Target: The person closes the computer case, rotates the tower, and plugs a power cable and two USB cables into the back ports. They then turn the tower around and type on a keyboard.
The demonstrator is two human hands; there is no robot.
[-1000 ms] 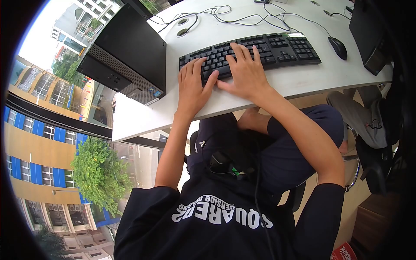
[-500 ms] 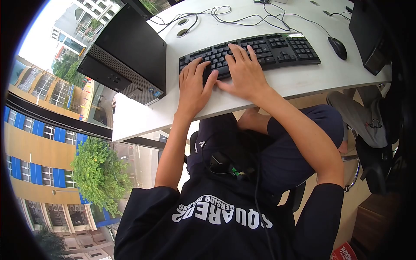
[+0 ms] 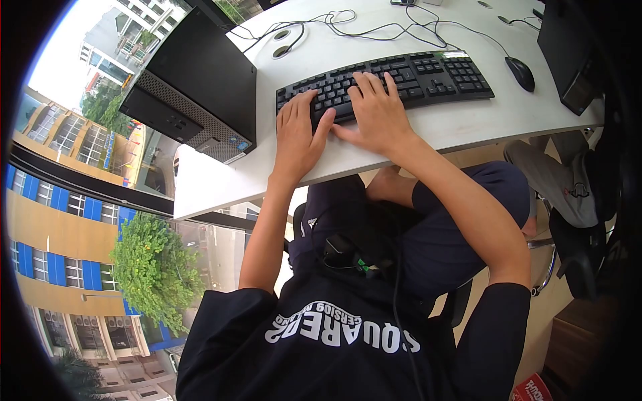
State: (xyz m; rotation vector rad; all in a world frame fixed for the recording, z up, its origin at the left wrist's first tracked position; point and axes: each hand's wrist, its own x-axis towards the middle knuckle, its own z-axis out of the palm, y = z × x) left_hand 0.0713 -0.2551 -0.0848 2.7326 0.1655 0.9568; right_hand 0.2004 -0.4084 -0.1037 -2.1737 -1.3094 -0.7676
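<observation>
A black keyboard (image 3: 428, 80) lies on the white desk in front of me. Over its left end rests my left hand (image 3: 299, 134), fingers stretched onto the letter keys and the thumb near the space bar. My right hand (image 3: 376, 117) is spread over the middle keys, its thumb reaching toward the left thumb at the keyboard's front edge. Neither hand grasps anything. To the right of the keyboard sits a black mouse (image 3: 520, 73), with no hand on it.
A black desktop computer tower (image 3: 200, 87) stands at the desk's left, beside a window. Loose black cables (image 3: 374, 28) run across the back of the white desk (image 3: 468, 127). A dark upright device (image 3: 572, 67) is at the right. A grey cloth (image 3: 558, 184) hangs over a chair.
The fingers of my left hand have shifted slightly, drawing closer together on the keys. My right fingers have moved a little too. The keyboard and mouse stay in place.
</observation>
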